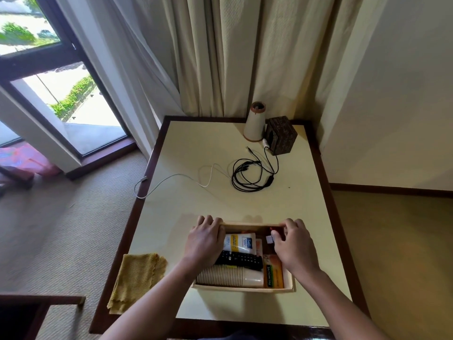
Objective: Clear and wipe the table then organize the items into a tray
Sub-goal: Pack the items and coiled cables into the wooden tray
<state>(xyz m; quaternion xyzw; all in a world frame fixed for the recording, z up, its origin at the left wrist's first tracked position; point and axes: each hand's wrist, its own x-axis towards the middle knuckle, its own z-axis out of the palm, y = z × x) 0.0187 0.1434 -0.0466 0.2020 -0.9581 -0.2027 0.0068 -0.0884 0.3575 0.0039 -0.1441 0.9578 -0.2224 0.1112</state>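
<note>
A shallow wooden tray (245, 288) sits on the near half of the cream table (306, 229). Inside lie a white and yellow tube (241, 242), a black remote control (241, 260), a stack of paper cups (228, 276) and an orange soap box (275, 274). My left hand (204, 241) grips the tray's far left corner, fingers curled over the rim. My right hand (294, 244) holds the far right corner the same way. A yellow cloth (136, 278) lies folded at the table's left edge, partly hanging over.
A coiled black cable (252, 175) and a white cable (176, 180) lie mid-table; the white one trails off the left edge. A cone-shaped lamp (255, 122) and a dark tissue box (280, 134) stand at the back. Curtains and wall surround the table.
</note>
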